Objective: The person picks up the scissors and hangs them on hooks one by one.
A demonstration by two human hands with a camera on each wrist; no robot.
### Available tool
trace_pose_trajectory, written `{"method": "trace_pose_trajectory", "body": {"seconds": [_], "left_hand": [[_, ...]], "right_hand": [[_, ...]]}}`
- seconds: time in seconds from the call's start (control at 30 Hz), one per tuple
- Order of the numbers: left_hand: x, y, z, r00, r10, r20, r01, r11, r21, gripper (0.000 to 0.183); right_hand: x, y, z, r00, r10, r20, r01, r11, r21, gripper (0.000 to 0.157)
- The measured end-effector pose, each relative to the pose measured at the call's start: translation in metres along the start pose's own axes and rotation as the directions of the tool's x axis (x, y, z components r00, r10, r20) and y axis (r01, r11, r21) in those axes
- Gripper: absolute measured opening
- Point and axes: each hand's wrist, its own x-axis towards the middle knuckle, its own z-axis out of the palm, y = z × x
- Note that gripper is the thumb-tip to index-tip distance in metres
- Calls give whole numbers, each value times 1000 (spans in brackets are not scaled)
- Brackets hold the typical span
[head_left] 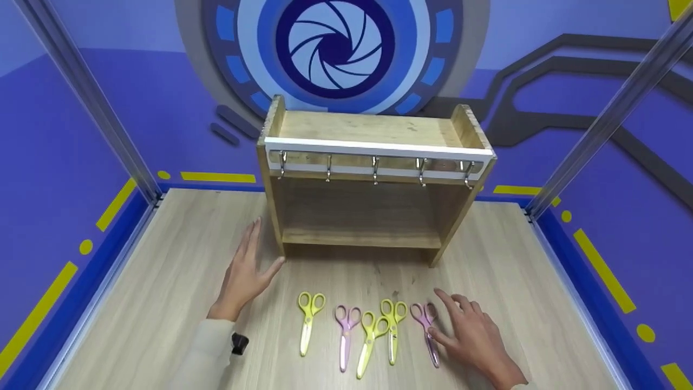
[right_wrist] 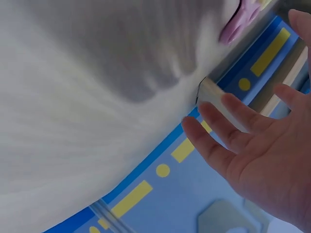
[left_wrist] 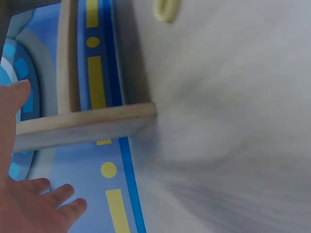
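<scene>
My left hand (head_left: pixel 243 279) has its fingers spread beside the lower left side of a wooden shelf (head_left: pixel 363 238); it holds nothing. My right hand (head_left: pixel 474 330) hovers with fingers extended next to the rightmost purple scissors (head_left: pixel 431 344), its thumb overlapping their edge in the head view. From the left, yellow scissors (head_left: pixel 306 330), purple scissors (head_left: pixel 345 346), yellow scissors (head_left: pixel 366 352) and another yellow pair of scissors (head_left: pixel 393 338) lie in a row, handles toward the shelf. The right wrist view shows that palm bare, with a purple handle (right_wrist: pixel 238 24) beyond.
A white rail (head_left: pixel 379 147) with several metal hooks (head_left: pixel 375 170) runs across the shelf's upper front. The wooden table (head_left: pixel 178 260) is bordered by blue printed walls (head_left: pixel 108 124) and metal posts (head_left: pixel 612 114). A black band (head_left: pixel 239 343) sits at my left wrist.
</scene>
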Motion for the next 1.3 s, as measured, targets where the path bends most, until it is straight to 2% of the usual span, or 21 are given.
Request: {"method": "trace_pose_trajectory", "body": {"seconds": [0.1,0.2,0.37,0.5,0.67,0.83,0.97,1.17,1.3], "left_hand": [[13,4,5,1000,-1,-3,1,997,-75,96],[25,8,7,999,-37,-5,36,988,-151,93],[41,15,11,993,-121,7,118,951,-287,91],[50,18,13,980,-193,46,197,920,-340,90],[58,20,14,968,-237,79,250,895,-370,86],[64,20,16,963,-259,76,268,887,-377,77],[64,20,18,966,-250,70,257,884,-390,74],[61,18,22,972,-229,53,231,888,-399,76],[57,16,24,968,-243,59,247,892,-378,80]], "right_hand": [[0,-6,0,1000,7,2,-7,1000,1,78],[-1,-12,1,999,24,31,-24,999,21,68],[-3,-17,3,998,28,59,-33,997,74,53],[-5,-21,4,996,29,87,-39,993,110,44],[-4,-25,7,991,49,125,-64,991,121,39],[-5,-25,10,980,76,183,-101,987,128,36],[-6,-24,9,973,88,215,-116,986,122,36],[-9,-21,6,974,85,210,-110,988,108,34],[-9,-18,4,966,104,236,-131,986,100,31]]}}
